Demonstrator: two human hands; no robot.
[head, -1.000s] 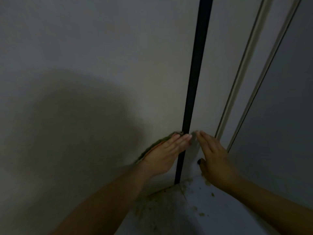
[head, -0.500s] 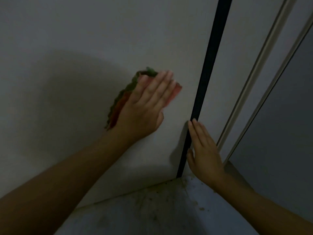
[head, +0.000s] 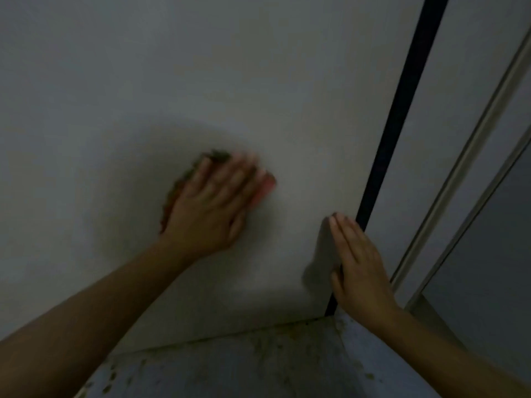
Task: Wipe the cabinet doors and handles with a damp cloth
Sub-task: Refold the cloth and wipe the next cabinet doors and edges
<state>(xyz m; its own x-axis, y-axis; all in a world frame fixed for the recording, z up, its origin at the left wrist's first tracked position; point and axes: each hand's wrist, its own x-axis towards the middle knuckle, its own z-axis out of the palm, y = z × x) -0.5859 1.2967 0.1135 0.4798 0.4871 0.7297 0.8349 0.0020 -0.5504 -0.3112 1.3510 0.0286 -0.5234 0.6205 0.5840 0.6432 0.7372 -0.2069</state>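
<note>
A pale cabinet door (head: 201, 81) fills most of the view. My left hand (head: 212, 205) lies flat on it with straight fingers, pressing a red and green cloth (head: 263, 188) against the panel; the cloth shows only at the hand's edges and is blurred. My right hand (head: 359, 262) rests flat with straight fingers at the door's right edge, next to the dark vertical gap (head: 402, 110) between this door and the neighbouring door (head: 459, 96). No handle shows.
A stained floor (head: 258, 363) with greenish spots lies below the doors. At the right run pale vertical frame strips (head: 471, 156) and a darker grey panel (head: 494, 225).
My left hand with the cloth went up from the bottom of the gap onto the panel, then shifted left, away from the gap. My right hand stays at the door edge.
</note>
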